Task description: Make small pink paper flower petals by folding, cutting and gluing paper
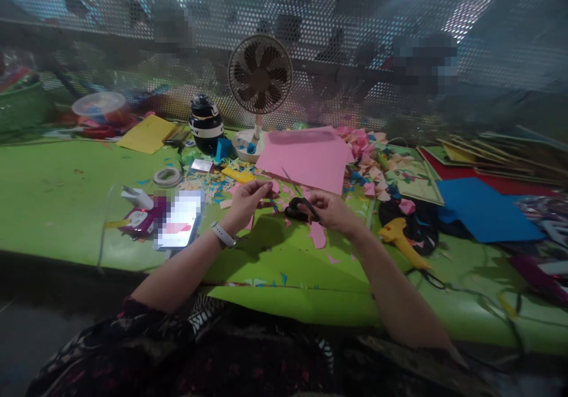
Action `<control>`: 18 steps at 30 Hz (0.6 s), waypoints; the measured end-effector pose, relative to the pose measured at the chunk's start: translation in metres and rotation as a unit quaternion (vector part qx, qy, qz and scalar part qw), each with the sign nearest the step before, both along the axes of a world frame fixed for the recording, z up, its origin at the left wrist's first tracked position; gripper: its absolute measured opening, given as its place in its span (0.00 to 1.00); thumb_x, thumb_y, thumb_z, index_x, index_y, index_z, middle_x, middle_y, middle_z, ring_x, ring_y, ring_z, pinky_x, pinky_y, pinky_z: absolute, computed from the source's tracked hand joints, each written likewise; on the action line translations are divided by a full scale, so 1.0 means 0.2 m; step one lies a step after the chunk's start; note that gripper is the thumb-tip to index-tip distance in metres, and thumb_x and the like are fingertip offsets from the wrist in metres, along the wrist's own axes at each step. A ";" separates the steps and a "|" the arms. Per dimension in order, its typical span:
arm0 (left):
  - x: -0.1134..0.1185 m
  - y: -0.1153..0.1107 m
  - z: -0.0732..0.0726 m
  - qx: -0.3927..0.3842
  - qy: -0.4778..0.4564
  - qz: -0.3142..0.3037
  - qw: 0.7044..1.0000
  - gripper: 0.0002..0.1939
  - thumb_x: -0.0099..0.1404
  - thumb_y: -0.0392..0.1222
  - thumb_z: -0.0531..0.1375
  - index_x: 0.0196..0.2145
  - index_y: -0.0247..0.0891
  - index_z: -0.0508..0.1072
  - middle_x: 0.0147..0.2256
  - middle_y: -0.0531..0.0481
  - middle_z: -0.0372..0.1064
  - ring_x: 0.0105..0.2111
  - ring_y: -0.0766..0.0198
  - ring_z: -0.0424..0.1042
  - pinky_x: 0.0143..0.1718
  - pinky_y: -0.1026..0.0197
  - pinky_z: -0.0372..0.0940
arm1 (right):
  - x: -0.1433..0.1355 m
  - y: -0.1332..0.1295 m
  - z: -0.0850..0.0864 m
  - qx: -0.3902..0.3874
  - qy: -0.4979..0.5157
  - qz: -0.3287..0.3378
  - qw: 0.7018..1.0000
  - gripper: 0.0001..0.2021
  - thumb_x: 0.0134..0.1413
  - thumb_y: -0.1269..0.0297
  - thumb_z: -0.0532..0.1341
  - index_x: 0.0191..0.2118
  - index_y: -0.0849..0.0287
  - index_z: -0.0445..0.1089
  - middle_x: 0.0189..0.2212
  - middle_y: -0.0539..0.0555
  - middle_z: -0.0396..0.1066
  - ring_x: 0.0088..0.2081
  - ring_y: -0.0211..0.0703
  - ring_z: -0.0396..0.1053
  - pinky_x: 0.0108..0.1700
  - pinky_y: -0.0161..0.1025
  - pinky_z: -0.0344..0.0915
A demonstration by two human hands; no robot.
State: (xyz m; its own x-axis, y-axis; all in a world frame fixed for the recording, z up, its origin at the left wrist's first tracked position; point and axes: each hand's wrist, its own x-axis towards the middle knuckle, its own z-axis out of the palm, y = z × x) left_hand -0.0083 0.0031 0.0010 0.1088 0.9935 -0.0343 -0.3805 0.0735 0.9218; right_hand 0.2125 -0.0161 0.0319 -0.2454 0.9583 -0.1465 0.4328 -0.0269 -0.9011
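My right hand [332,212] has its fingers through the black handles of a pair of scissors [293,209]. Their blades point away from me and stand apart. To the left, my left hand [247,203] pinches a small piece of pink paper [274,186] between thumb and fingertips. Just beyond both hands lie large pink paper sheets [306,154]. A cut pink paper strip with a rounded end [318,235] rests on the green table below the scissors, among small pink scraps.
A lit phone [181,219] and a roll of tape [167,177] are at the left. Behind stand a fan [260,74] and a black jar [206,126]. On the right are a yellow glue gun [404,242], blue paper [483,210] and a heap of folded paper pieces [368,160].
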 end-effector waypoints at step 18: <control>0.02 -0.04 0.01 0.029 -0.007 -0.019 0.999 0.23 0.50 0.56 0.72 0.34 0.34 0.75 0.31 0.49 0.76 0.31 0.64 0.77 0.33 0.63 0.72 | -0.08 -0.04 0.01 -0.016 -0.009 0.036 0.999 0.27 0.38 0.38 0.70 0.29 0.56 0.64 0.23 0.49 0.67 0.26 0.38 0.64 0.27 0.36 0.57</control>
